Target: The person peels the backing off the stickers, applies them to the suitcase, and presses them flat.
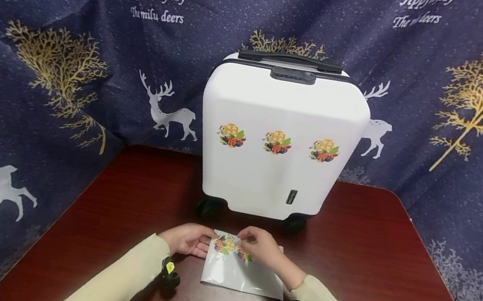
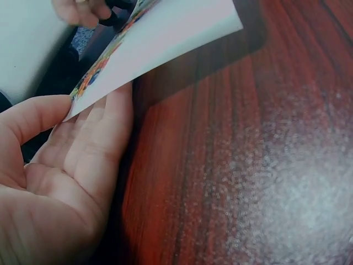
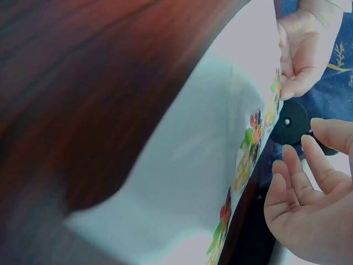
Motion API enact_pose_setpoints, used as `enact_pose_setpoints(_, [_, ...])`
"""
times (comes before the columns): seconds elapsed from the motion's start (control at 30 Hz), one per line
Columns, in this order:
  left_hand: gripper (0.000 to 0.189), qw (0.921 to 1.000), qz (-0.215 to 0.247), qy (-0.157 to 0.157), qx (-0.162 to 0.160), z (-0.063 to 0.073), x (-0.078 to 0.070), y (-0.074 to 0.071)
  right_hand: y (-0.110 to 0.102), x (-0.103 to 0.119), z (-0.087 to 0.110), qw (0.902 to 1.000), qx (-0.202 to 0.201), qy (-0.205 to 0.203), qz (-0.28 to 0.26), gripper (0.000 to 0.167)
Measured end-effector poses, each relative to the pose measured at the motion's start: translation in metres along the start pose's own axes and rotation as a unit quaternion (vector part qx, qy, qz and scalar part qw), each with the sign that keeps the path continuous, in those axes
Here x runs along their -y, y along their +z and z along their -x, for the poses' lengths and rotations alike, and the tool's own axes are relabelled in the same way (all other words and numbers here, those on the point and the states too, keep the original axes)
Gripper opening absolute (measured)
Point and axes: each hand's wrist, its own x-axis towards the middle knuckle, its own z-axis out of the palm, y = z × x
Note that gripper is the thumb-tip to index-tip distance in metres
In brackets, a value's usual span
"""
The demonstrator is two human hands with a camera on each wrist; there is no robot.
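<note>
A white sticker sheet (image 1: 243, 275) with colourful fruit stickers along its far edge is held tilted off the table. My left hand (image 1: 190, 239) pinches its left corner, the thumb (image 2: 47, 113) on top and the fingers beneath. Over the sheet's far edge hovers my right hand (image 1: 263, 247), its thumb and index fingertips close together with nothing visible between them. One fruit sticker (image 3: 251, 143) shows near those fingertips; in the head view the right hand covers part of the row. Behind stands a white suitcase (image 1: 266, 174) bearing three similar fruit stickers (image 1: 276, 142) in a row.
The suitcase stands upright on black wheels (image 1: 210, 207) at the back of the dark red wooden table (image 1: 134, 197). A blue cloth (image 1: 166, 59) with deer and tree prints hangs behind and at both sides.
</note>
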Motion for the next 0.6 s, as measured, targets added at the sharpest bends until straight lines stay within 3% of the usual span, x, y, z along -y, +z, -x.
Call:
enact_pose_setpoints(0.2, [0.031,1.0,-0.001,0.008,0.005,0.001,0.001,-0.001,0.009,0.005,-0.013,0.9998,0.011,-0.004,-0.014,0.015])
enact_pose_setpoints(0.6, [0.027,0.9999,0.006,0.012,0.011,0.002,0.002,-0.002,0.021,-0.002,-0.039,0.9965,0.082,-0.01,-0.014,0.017])
